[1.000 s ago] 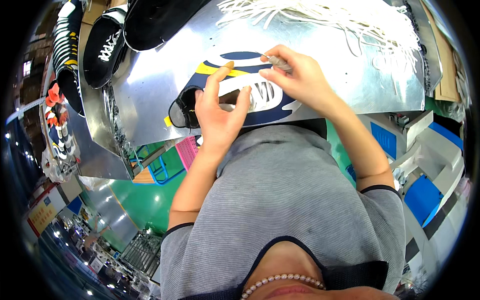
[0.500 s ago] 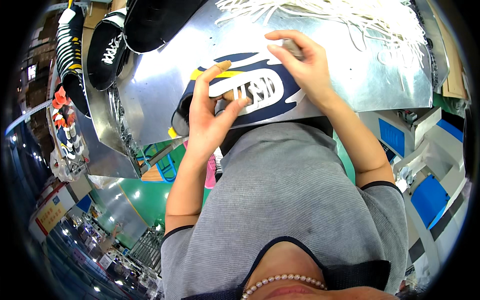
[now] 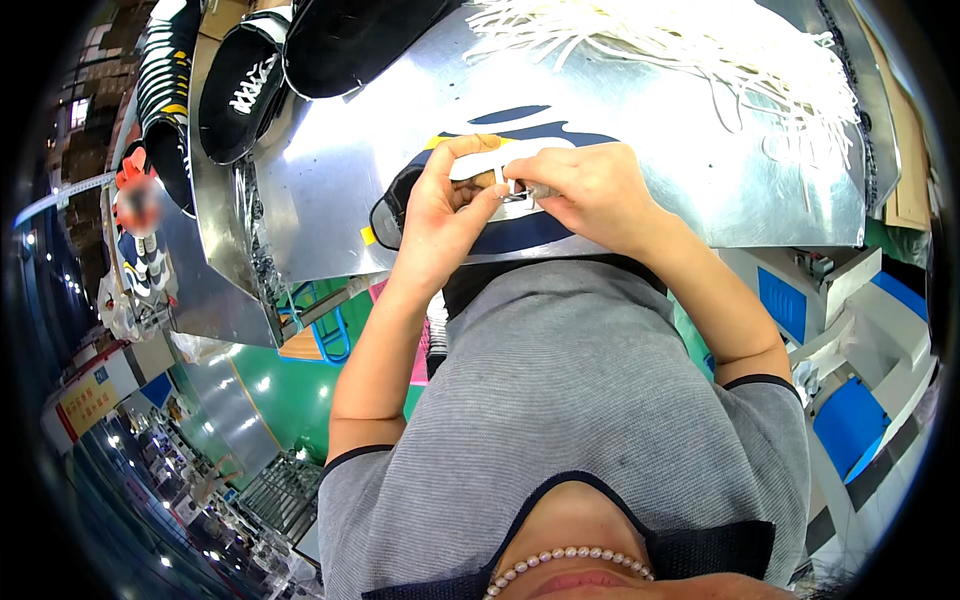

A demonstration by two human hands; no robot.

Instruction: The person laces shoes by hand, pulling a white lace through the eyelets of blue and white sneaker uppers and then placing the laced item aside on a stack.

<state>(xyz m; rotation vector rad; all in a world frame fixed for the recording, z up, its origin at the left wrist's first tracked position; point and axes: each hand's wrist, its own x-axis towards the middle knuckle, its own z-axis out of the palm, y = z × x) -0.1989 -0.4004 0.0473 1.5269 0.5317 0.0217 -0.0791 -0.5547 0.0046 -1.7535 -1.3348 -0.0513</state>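
A navy shoe upper (image 3: pixel 520 236) with white and yellow trim lies on the metal bench near its front edge, its toe to the right. My left hand (image 3: pixel 445 205) grips it by the white eyelet edge, thumb and fingers closing around the opening from the heel side. My right hand (image 3: pixel 595 195) is closed over the lacing, fingertips close to the left thumb. A small grey tool (image 3: pixel 530 190) shows partly between its fingers, against the white lace. The hand covers most of the lace rows and part of the toe.
A heap of loose white laces (image 3: pixel 690 45) spreads over the far right of the metal bench (image 3: pixel 330 215). Black shoe uppers (image 3: pixel 240 100) stand at the far left. Beyond them, a striped laced stack (image 3: pixel 165 95) hangs along the bench side.
My right hand has come down and left from above the toe onto the lacing, bringing the grey tool. My left hand and the upper have shifted slightly right.
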